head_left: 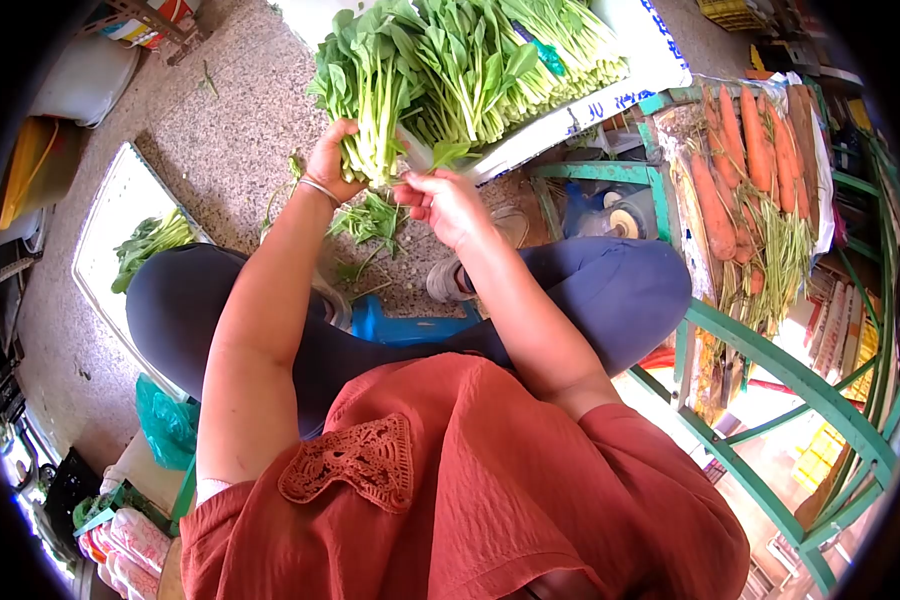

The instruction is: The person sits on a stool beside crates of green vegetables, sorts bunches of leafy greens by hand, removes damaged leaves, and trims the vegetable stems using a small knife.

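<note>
In the head view, the left hand [334,160] grips a leafy bunch [377,120] low on its stems, at the far white box's [555,135] left end, probably leaving the ends exposed for the right hand [450,208], whose fingers pinch closed there, any contents unclear.

Left of the left hand [332,165], speckled floor [240,110] leaves a passage. Ahead, a white foam box [515,152] of leafy greens [470,75] blocks the way; right of the right hand [448,208], a green metal frame [605,173] obstructs.
</note>
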`<action>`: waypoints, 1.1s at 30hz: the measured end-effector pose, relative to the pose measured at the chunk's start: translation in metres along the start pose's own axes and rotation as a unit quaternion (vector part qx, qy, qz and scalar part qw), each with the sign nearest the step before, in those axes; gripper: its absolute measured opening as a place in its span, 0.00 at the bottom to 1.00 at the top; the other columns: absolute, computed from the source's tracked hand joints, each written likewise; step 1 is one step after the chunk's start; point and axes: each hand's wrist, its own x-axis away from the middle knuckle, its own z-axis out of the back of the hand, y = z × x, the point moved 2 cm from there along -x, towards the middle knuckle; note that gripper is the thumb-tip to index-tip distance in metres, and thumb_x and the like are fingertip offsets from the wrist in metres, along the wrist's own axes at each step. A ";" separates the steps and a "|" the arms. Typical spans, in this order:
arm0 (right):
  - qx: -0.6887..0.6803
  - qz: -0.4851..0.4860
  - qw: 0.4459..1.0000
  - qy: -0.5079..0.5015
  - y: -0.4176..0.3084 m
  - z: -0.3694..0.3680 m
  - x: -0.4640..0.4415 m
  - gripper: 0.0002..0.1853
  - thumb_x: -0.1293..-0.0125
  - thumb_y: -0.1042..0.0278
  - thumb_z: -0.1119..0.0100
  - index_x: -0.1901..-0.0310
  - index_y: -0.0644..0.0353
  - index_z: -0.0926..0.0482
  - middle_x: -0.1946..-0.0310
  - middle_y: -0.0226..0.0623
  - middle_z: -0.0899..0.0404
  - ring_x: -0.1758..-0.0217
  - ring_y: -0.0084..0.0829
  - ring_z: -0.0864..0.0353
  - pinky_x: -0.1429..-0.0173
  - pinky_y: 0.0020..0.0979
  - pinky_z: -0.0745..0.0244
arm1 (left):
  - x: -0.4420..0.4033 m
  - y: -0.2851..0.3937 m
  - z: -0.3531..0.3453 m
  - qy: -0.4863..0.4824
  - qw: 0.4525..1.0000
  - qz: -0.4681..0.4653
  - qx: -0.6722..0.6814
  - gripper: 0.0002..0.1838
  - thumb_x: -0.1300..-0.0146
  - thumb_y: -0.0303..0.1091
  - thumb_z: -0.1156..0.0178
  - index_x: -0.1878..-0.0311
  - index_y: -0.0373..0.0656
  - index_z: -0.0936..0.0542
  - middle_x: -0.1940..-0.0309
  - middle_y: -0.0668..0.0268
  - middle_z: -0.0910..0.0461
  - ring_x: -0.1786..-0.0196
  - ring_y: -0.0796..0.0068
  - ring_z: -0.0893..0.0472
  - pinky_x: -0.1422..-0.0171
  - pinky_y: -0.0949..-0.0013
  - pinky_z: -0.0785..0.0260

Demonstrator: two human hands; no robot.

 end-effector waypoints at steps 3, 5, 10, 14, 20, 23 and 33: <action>0.134 -0.082 0.986 0.056 0.016 0.001 0.007 0.09 0.42 0.66 0.38 0.64 0.62 0.24 0.69 0.35 0.19 0.71 0.23 0.20 0.74 0.20 0.31 | -0.001 0.002 0.001 0.018 1.000 -0.006 0.012 0.27 0.47 0.39 0.50 0.46 0.33 0.30 0.54 0.51 0.22 0.51 0.51 0.22 0.44 0.54 0.30; 0.559 -0.051 0.826 0.044 0.029 0.013 -0.004 0.11 0.47 0.65 0.37 0.68 0.65 0.21 0.64 0.42 0.19 0.68 0.29 0.19 0.67 0.29 0.25 | -0.001 0.001 0.002 -0.009 1.000 0.005 0.026 0.27 0.47 0.39 0.50 0.46 0.33 0.30 0.53 0.51 0.23 0.50 0.51 0.22 0.45 0.55 0.28; 0.569 0.210 0.774 0.185 0.001 -0.003 0.012 0.19 0.51 0.67 0.36 0.57 0.67 0.23 0.58 0.51 0.22 0.55 0.45 0.22 0.51 0.40 0.27 | 0.000 0.002 -0.001 -0.008 1.000 0.015 0.020 0.26 0.47 0.39 0.51 0.46 0.33 0.29 0.53 0.51 0.23 0.51 0.53 0.22 0.49 0.56 0.26; 0.411 0.280 0.865 0.069 -0.003 -0.002 -0.034 0.17 0.50 0.67 0.36 0.58 0.66 0.23 0.60 0.52 0.21 0.59 0.40 0.19 0.57 0.38 0.26 | -0.004 0.001 0.002 -0.033 0.999 0.026 0.013 0.28 0.46 0.39 0.52 0.44 0.32 0.31 0.52 0.50 0.23 0.52 0.56 0.21 0.46 0.56 0.28; 0.427 0.098 0.897 0.057 0.004 0.007 -0.010 0.11 0.41 0.68 0.42 0.60 0.67 0.22 0.66 0.44 0.19 0.74 0.30 0.19 0.72 0.28 0.26 | 0.007 0.002 -0.002 0.065 0.997 0.003 -0.051 0.26 0.45 0.39 0.51 0.45 0.33 0.30 0.54 0.52 0.22 0.54 0.57 0.21 0.50 0.58 0.26; 0.132 0.098 0.986 0.036 -0.019 0.004 -0.014 0.24 0.43 0.52 0.37 0.57 0.66 0.27 0.68 0.39 0.21 0.75 0.30 0.21 0.72 0.26 0.23 | 0.009 0.001 0.009 0.054 0.994 0.018 -0.098 0.24 0.44 0.38 0.50 0.46 0.35 0.30 0.55 0.54 0.22 0.56 0.60 0.20 0.52 0.59 0.25; 0.301 0.147 0.927 -0.169 -0.097 -0.107 -0.011 0.46 0.68 0.55 0.21 0.43 0.61 0.32 0.48 0.46 0.26 0.38 0.41 0.33 0.31 0.42 0.42 | 0.079 0.045 -0.048 0.127 0.843 -0.237 -0.467 0.28 0.46 0.24 0.37 0.40 0.43 0.33 0.55 0.63 0.23 0.54 0.72 0.22 0.55 0.71 0.24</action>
